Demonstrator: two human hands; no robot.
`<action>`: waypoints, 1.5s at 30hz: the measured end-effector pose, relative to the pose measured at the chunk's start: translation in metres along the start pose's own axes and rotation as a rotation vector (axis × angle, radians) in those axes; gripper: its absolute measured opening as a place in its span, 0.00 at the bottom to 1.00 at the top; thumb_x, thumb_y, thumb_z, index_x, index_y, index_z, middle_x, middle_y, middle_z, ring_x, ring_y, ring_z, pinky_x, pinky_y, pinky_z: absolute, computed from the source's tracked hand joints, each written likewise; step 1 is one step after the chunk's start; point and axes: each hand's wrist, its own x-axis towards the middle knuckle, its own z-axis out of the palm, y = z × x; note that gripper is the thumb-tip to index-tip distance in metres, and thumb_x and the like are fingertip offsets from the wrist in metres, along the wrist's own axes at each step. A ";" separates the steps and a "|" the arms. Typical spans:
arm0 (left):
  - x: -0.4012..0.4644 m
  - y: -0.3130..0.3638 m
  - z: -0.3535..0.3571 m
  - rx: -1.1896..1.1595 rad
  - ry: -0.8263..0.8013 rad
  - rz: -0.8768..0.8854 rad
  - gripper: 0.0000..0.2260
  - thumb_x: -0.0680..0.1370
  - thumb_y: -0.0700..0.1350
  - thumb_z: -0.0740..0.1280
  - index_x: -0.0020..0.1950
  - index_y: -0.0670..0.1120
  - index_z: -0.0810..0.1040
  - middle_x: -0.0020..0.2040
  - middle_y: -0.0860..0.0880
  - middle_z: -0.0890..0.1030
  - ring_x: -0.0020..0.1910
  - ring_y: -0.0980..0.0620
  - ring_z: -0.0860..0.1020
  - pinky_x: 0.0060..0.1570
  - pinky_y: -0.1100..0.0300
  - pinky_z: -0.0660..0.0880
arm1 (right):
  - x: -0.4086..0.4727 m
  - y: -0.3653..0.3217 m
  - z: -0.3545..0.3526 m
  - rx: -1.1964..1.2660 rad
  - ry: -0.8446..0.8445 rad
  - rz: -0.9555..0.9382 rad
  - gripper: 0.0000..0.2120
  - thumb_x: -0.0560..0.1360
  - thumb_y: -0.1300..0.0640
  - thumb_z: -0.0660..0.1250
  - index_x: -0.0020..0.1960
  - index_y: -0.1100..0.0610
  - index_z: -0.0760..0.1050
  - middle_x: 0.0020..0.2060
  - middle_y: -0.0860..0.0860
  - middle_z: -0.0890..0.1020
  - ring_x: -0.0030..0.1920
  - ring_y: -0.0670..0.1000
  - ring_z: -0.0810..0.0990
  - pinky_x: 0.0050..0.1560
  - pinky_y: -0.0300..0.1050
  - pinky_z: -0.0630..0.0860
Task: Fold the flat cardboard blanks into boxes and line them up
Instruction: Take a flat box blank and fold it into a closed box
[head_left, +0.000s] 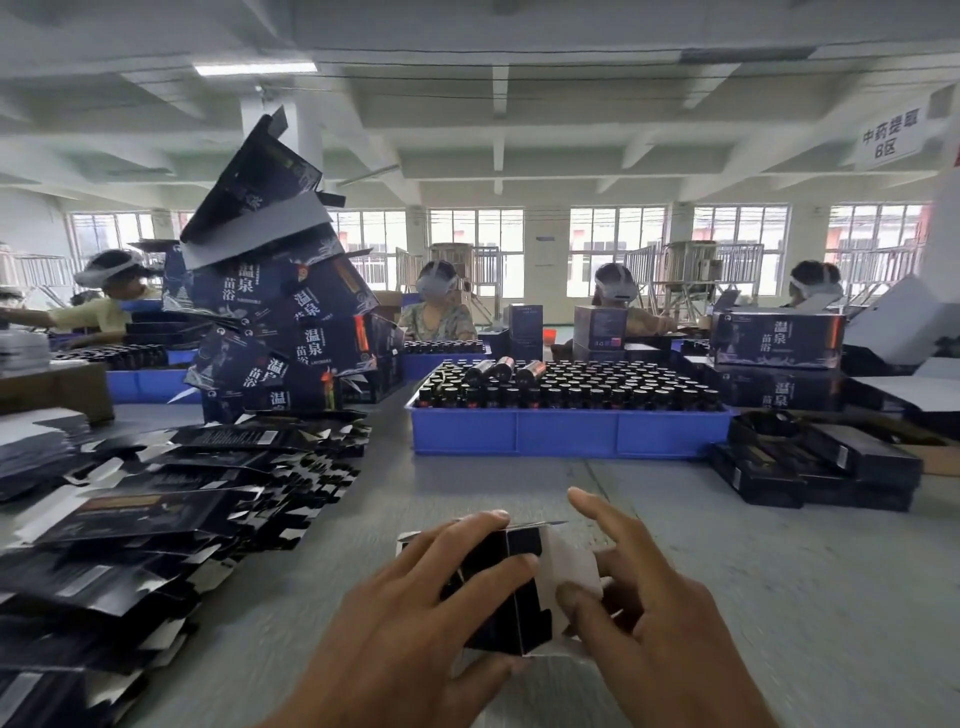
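A dark cardboard box (511, 605), partly folded, stands on the grey table (779, 571) in front of me. My left hand (410, 613) grips it from the left, fingers over the top and thumb underneath. My right hand (639, 608) holds the box's white inner flap (569, 564), thumb pressing on it, index finger raised. A sprawling stack of flat dark blanks (156, 525) lies to the left. Behind it rises a tall leaning pile of folded boxes (280, 312).
A blue tray (566, 431) full of dark bottles sits mid-table. Low black boxes (815, 462) and larger printed cartons (776, 340) stand at the right. Several people wearing headsets sit across the table. More blue trays stand at the back left.
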 end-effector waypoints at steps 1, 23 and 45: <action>0.000 0.001 -0.001 -0.005 0.005 -0.004 0.26 0.70 0.62 0.68 0.67 0.58 0.72 0.70 0.52 0.74 0.60 0.52 0.80 0.40 0.56 0.84 | -0.001 0.000 -0.001 -0.018 -0.006 -0.013 0.36 0.76 0.57 0.71 0.60 0.16 0.61 0.43 0.35 0.83 0.41 0.40 0.84 0.42 0.36 0.81; -0.011 0.003 0.003 -0.076 -0.001 -0.078 0.28 0.71 0.52 0.69 0.72 0.56 0.70 0.73 0.50 0.67 0.66 0.47 0.74 0.51 0.50 0.82 | 0.000 -0.007 -0.011 -0.212 -0.199 -0.117 0.31 0.73 0.54 0.75 0.70 0.36 0.68 0.55 0.24 0.72 0.54 0.30 0.76 0.53 0.22 0.70; -0.010 0.006 -0.003 -0.009 -0.034 -0.053 0.23 0.76 0.54 0.64 0.71 0.51 0.75 0.73 0.41 0.69 0.64 0.38 0.76 0.51 0.41 0.81 | -0.004 -0.004 -0.006 0.132 -0.057 0.013 0.18 0.81 0.65 0.63 0.64 0.46 0.76 0.52 0.45 0.85 0.44 0.44 0.85 0.41 0.38 0.81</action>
